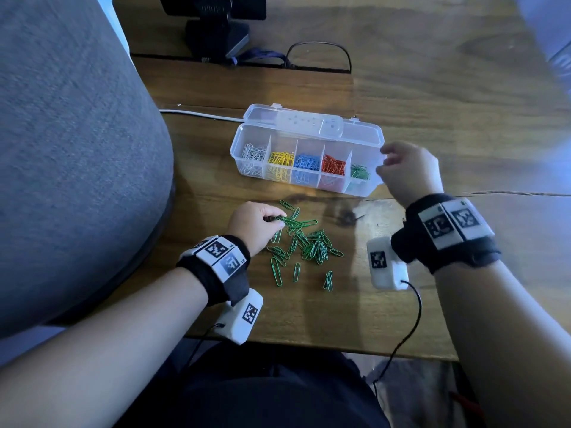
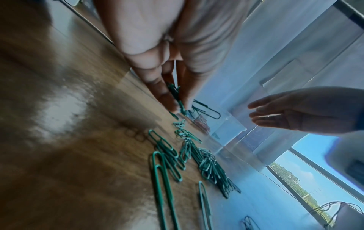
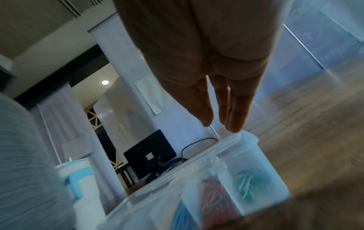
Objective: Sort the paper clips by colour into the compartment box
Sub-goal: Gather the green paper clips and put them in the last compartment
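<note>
Dozens of green paper clips (image 1: 304, 245) lay near the tabletop's (image 1: 432, 125) front edge, the left hand (image 1: 258, 225) pinching several, while beyond, the right hand (image 1: 408, 171), fingers straight, hovered by the compartment box's (image 1: 364, 140) right end.

Wooden table (image 1: 432, 125) under compartment box (image 1: 367, 188), loose green clips (image 1: 312, 245).

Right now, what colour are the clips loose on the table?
Green: the loose paper clips show best in the head view.

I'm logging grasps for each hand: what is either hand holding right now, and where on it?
The left hand pinches a few green paper clips near one end, between thumb and fingers. The right hand holds nothing.
</note>
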`<state>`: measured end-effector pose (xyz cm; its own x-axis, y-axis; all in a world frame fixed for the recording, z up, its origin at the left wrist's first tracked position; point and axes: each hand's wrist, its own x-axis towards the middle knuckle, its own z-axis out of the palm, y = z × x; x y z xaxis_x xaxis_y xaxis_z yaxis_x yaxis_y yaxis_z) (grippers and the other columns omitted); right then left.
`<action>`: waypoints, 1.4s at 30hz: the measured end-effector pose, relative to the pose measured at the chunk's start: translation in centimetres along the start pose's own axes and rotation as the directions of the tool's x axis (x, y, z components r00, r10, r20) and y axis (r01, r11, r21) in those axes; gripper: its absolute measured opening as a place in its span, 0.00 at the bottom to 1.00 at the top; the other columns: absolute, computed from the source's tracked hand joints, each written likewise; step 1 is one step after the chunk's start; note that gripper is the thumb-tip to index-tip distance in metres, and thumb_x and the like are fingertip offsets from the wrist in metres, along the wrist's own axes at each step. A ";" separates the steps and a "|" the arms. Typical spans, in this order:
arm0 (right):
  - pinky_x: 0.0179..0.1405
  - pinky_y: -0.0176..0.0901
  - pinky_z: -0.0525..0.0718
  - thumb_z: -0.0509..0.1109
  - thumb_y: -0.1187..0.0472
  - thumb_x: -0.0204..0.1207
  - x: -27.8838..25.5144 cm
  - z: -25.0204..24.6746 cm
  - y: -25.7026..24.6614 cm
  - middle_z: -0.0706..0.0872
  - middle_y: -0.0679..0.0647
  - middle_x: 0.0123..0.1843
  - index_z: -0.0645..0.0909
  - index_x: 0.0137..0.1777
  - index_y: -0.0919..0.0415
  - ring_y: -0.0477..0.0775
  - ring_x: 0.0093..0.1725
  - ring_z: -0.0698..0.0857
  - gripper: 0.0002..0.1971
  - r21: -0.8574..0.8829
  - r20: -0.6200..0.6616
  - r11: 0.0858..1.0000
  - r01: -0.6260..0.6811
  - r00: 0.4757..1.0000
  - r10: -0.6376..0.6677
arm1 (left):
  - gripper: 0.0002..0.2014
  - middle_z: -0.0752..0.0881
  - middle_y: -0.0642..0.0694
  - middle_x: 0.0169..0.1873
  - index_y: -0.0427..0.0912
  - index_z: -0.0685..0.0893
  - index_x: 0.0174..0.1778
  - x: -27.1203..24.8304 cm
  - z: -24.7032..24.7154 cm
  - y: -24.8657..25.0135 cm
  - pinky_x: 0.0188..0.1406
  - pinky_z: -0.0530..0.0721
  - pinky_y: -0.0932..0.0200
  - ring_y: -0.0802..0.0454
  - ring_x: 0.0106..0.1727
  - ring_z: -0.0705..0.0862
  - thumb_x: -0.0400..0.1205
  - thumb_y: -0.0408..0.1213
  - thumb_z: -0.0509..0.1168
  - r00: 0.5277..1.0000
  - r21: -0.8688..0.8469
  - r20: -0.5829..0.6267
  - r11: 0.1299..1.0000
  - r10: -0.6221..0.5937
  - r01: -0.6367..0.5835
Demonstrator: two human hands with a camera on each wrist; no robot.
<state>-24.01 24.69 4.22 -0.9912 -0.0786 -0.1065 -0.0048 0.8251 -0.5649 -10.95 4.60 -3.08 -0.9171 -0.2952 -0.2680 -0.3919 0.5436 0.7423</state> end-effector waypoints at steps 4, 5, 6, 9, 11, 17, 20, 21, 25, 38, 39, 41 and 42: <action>0.50 0.35 0.74 0.75 0.59 0.70 -6.0 2.8 1.3 0.82 0.56 0.61 0.74 0.71 0.57 0.53 0.53 0.80 0.28 -0.151 0.378 0.985 0.079 0.925 -0.017 | 0.10 0.89 0.47 0.55 0.44 0.90 0.54 -0.5 0.0 0.0 0.54 0.78 0.66 0.52 0.54 0.85 0.78 0.35 0.69 1.000 0.093 0.026 0.996 -0.007 0.004; 0.54 0.38 0.76 0.77 0.57 0.68 -7.5 4.2 1.7 0.79 0.57 0.64 0.69 0.74 0.56 0.53 0.55 0.79 0.34 -0.185 0.474 0.977 0.108 0.880 -0.007 | 0.11 0.88 0.47 0.58 0.45 0.89 0.56 -0.6 0.1 0.1 0.55 0.77 0.66 0.51 0.56 0.85 0.78 0.36 0.69 0.998 0.134 0.056 0.991 -0.002 -0.006; 0.59 0.43 0.77 0.78 0.54 0.66 -8.8 5.5 2.1 0.75 0.58 0.66 0.65 0.76 0.54 0.56 0.59 0.77 0.39 -0.223 0.523 0.964 0.141 0.853 -0.003 | 0.13 0.86 0.47 0.61 0.46 0.87 0.59 -0.8 0.3 0.3 0.57 0.75 0.66 0.50 0.59 0.83 0.78 0.38 0.69 0.995 0.198 0.100 0.980 0.003 -0.022; 0.66 0.48 0.70 0.75 0.53 0.68 -10.7 8.7 2.7 0.69 0.60 0.65 0.63 0.76 0.53 0.64 0.64 0.70 0.37 -0.280 0.459 0.936 0.213 0.886 -0.065 | 0.29 0.77 0.48 0.67 0.49 0.77 0.71 -1.5 1.2 0.3 0.64 0.75 0.58 0.48 0.65 0.78 0.73 0.48 0.74 0.966 0.412 0.258 0.902 0.023 -0.132; 0.65 0.48 0.71 0.70 0.57 0.72 -11.0 9.4 2.4 0.71 0.59 0.63 0.69 0.73 0.53 0.64 0.64 0.71 0.28 -0.212 0.390 0.959 0.188 0.916 -0.093 | 0.33 0.74 0.50 0.67 0.50 0.73 0.74 -1.8 1.9 0.2 0.65 0.77 0.54 0.49 0.65 0.78 0.72 0.47 0.75 0.960 0.433 0.278 0.888 0.033 -0.156; 0.47 0.45 0.73 0.60 0.68 0.76 -10.1 10.1 1.9 0.78 0.59 0.55 0.79 0.60 0.59 0.64 0.56 0.78 0.15 -0.222 0.317 0.954 0.200 0.940 -0.123 | 0.14 0.85 0.45 0.59 0.46 0.87 0.60 -1.0 2.6 0.6 0.61 0.79 0.54 0.45 0.61 0.82 0.79 0.38 0.68 0.976 0.341 0.185 0.924 0.112 -0.170; 0.47 0.43 0.73 0.62 0.67 0.73 -8.8 9.7 2.0 0.83 0.58 0.53 0.83 0.54 0.56 0.62 0.54 0.80 0.13 -0.166 0.318 0.978 0.131 0.945 -0.072 | 0.10 0.89 0.43 0.54 0.41 0.90 0.53 -0.3 2.8 1.1 0.60 0.78 0.62 0.47 0.58 0.85 0.79 0.36 0.69 0.987 0.222 0.142 0.969 0.077 -0.108; 0.48 0.42 0.76 0.64 0.67 0.71 -8.1 9.6 2.5 0.86 0.58 0.51 0.84 0.49 0.56 0.60 0.52 0.82 0.11 -0.105 0.308 0.991 0.078 0.951 -0.042 | 0.10 0.89 0.44 0.54 0.40 0.90 0.53 0.0 2.7 1.2 0.60 0.77 0.64 0.48 0.58 0.85 0.78 0.36 0.69 0.991 0.171 0.122 0.983 0.049 -0.070; 0.44 0.51 0.87 0.75 0.69 0.65 -6.3 7.6 4.3 0.88 0.56 0.35 0.85 0.33 0.54 0.54 0.35 0.86 0.08 0.353 0.333 0.907 -0.229 0.937 0.107 | 0.11 0.90 0.42 0.52 0.38 0.90 0.52 0.9 2.0 2.5 0.63 0.80 0.57 0.49 0.53 0.86 0.75 0.34 0.73 0.997 0.000 0.065 0.999 0.046 -0.046; 0.51 0.53 0.89 0.68 0.72 0.72 5.4 0.0 2.0 0.88 0.61 0.39 0.85 0.35 0.60 0.59 0.39 0.89 0.10 0.334 0.147 0.924 -0.188 0.978 0.146 | 0.07 0.86 0.50 0.27 0.45 0.91 0.42 9.5 3.5 14.5 0.39 0.86 0.66 0.54 0.31 0.86 0.76 0.33 0.68 0.993 -0.097 0.084 0.992 0.085 -0.077; 0.53 0.53 0.88 0.66 0.72 0.73 5.8 0.2 1.8 0.88 0.61 0.42 0.86 0.38 0.59 0.59 0.42 0.89 0.10 0.269 0.157 0.946 -0.183 0.977 0.144 | 0.07 0.85 0.48 0.28 0.45 0.90 0.39 9.9 4.0 15.0 0.41 0.86 0.59 0.49 0.34 0.84 0.77 0.34 0.66 0.987 -0.054 0.137 0.996 0.079 -0.072; 0.55 0.53 0.87 0.62 0.73 0.75 6.0 0.3 1.6 0.89 0.61 0.50 0.87 0.46 0.57 0.60 0.48 0.89 0.14 0.189 0.150 0.969 -0.162 0.980 0.134 | 0.12 0.79 0.47 0.29 0.43 0.80 0.30 10.3 4.5 15.4 0.32 0.79 0.58 0.48 0.37 0.77 0.81 0.36 0.62 0.976 0.061 0.212 0.996 0.052 -0.066; 0.56 0.53 0.87 0.60 0.72 0.76 5.9 0.2 1.5 0.88 0.61 0.52 0.87 0.48 0.57 0.60 0.51 0.88 0.16 0.175 0.140 0.973 -0.151 0.982 0.127 | 0.15 0.76 0.47 0.30 0.44 0.74 0.28 10.4 4.6 15.4 0.30 0.74 0.60 0.48 0.39 0.76 0.83 0.36 0.59 0.971 0.109 0.235 0.992 0.039 -0.066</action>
<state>-29.81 25.34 2.63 -0.9555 -0.0506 -0.2905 0.1678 0.7168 -0.6767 -26.86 13.49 2.69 -0.9233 -0.0808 -0.3755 -0.3357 0.6445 0.6869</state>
